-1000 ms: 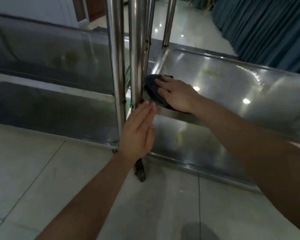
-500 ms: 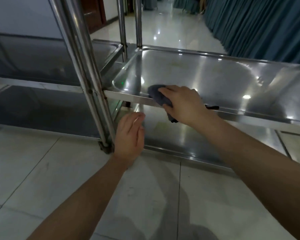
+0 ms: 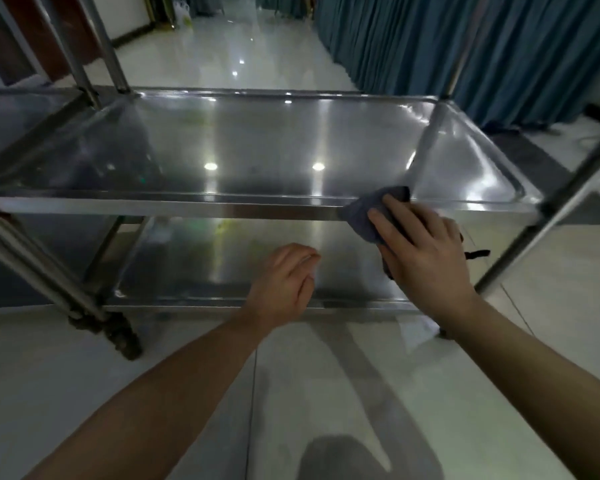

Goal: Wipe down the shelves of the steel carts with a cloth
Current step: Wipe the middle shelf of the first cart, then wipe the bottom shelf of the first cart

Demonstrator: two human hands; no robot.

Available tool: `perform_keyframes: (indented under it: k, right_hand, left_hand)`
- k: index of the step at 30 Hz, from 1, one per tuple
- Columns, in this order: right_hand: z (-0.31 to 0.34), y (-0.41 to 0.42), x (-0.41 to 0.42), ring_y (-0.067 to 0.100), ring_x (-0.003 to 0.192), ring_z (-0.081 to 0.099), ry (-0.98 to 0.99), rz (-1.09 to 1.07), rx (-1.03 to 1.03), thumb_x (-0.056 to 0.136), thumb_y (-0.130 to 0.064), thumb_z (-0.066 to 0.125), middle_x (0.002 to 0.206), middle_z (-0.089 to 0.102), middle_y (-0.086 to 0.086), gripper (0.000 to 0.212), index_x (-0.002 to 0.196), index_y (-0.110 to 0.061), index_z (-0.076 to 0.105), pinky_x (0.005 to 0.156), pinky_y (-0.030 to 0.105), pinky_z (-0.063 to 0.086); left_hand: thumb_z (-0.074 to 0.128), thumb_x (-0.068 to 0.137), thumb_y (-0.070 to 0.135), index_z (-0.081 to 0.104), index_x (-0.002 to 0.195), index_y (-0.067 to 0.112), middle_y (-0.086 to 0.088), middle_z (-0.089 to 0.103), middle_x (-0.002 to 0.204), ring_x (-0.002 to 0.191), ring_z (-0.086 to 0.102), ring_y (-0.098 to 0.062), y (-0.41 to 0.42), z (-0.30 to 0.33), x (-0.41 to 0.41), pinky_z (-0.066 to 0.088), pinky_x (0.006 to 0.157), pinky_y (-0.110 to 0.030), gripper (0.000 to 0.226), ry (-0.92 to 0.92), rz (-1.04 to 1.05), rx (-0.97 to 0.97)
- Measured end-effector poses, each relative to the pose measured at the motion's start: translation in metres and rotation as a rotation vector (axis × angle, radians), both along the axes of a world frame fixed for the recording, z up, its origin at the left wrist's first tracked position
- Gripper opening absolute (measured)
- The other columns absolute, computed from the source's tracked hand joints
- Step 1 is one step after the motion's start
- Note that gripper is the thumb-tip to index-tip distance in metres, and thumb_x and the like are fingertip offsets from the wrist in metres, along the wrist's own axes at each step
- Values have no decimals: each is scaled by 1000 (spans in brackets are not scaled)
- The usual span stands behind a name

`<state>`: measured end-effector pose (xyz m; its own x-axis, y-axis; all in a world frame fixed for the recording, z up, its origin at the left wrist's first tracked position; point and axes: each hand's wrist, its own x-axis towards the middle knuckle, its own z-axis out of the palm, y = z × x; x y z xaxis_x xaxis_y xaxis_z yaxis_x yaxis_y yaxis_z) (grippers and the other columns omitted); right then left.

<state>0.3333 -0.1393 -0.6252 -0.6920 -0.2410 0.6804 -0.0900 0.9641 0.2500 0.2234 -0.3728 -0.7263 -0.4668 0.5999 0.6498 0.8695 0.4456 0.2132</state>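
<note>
Taking the middle shelf (image 3: 257, 157) of the steel cart as the landmark: off its left end stand the paired upright posts (image 3: 39, 271) of this cart and a neighbouring one, running down to a dark caster wheel (image 3: 122, 336) on the pale tiled floor (image 3: 84, 375), and further left the shelves of the second cart (image 3: 11, 123) sit just beside it. The middle shelf itself is a shallow steel tray with a raised lip, bare and shiny, with two ceiling lights mirrored in it. Below it lies the bottom shelf (image 3: 194, 265), also bare steel. In front of the bottom shelf and lower than the middle shelf's front rim hangs the left hand (image 3: 281, 289), empty, fingers loosely curled in, touching nothing that can be made out. To the right of it, the right hand (image 3: 426, 258) presses a dark grey cloth (image 3: 368, 213) against the front rim of the middle shelf near its right end, fingers spread flat over the cloth, which folds over the lip and hangs below it. Beyond the shelf's right end a slanted post (image 3: 548, 216) crosses the view, and behind the shelf's far right corner hang blue-green curtains (image 3: 465, 46)
</note>
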Motion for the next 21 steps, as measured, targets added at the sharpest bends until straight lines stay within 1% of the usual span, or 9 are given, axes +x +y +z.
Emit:
perform_keyframes:
  k: [3, 5, 7, 10, 12, 14, 16, 18, 21]
  right_hand:
    - [-29, 41, 26, 42, 123, 55, 14, 15, -1, 98, -22, 60, 148, 51, 14, 44, 140, -11, 58, 91, 50, 43]
    - [-55, 65, 37, 42, 125, 54, -38, -14, -28, 99, -21, 57, 149, 50, 15, 44, 142, -11, 56, 91, 51, 43]
    - [-85, 85, 43, 42, 124, 52, -139, -68, -82, 94, -20, 62, 149, 50, 15, 52, 144, -12, 53, 93, 53, 42]
    - [-126, 108, 39, 40, 118, 55, -282, -158, -164, 86, -17, 74, 144, 55, 13, 58, 141, -13, 56, 89, 52, 45]
    - [-148, 116, 29, 40, 118, 55, -437, -254, -222, 81, -16, 79, 143, 55, 11, 65, 142, -15, 55, 90, 52, 47]
    - [-165, 122, 17, 39, 125, 51, -598, -363, -272, 80, -18, 79, 148, 50, 10, 74, 148, -19, 47, 98, 54, 45]
    - [-180, 127, 4, 40, 132, 44, -680, -415, -306, 83, -19, 75, 154, 42, 8, 79, 153, -21, 38, 106, 55, 38]
    - [-193, 131, -9, 39, 135, 39, -734, -455, -336, 87, -21, 69, 157, 36, 6, 76, 154, -23, 33, 109, 51, 32]
    - [-214, 140, -26, 36, 136, 38, -710, -502, -425, 97, -32, 54, 155, 36, 6, 57, 151, -25, 35, 106, 47, 33]
  left_hand:
    - [54, 97, 11, 70, 117, 1, -12, 67, 120, 109, 58, -31, 49, -13, 10, 45, 101, -41, 27, 1, -30, -44]
    - [58, 95, 12, 71, 116, 3, -10, 67, 118, 107, 56, -29, 78, -27, 18, 44, 100, -38, 26, 8, -25, -66]
    - [57, 95, 14, 71, 116, 4, -10, 67, 117, 106, 57, -30, 103, -48, 26, 45, 98, -38, 27, -31, -10, -71]
    - [51, 98, 17, 70, 119, 6, -10, 65, 118, 107, 59, -33, 132, -84, 44, 46, 99, -41, 30, -117, -7, -112]
    - [50, 98, 17, 68, 122, 7, -10, 64, 120, 109, 59, -33, 146, -103, 57, 46, 101, -43, 32, -160, -5, -131]
    - [52, 97, 15, 67, 123, 6, -10, 63, 120, 109, 58, -34, 158, -118, 64, 47, 100, -44, 31, -185, 25, -132]
    - [52, 97, 16, 67, 123, 5, -12, 62, 122, 108, 58, -35, 168, -130, 66, 48, 98, -44, 32, -209, 70, -136]
    - [52, 97, 17, 65, 124, 3, -14, 62, 123, 108, 57, -36, 175, -141, 66, 49, 98, -44, 34, -223, 111, -163]
    - [50, 95, 21, 64, 124, 7, -13, 62, 123, 109, 58, -35, 179, -155, 68, 49, 96, -43, 34, -193, 171, -233]
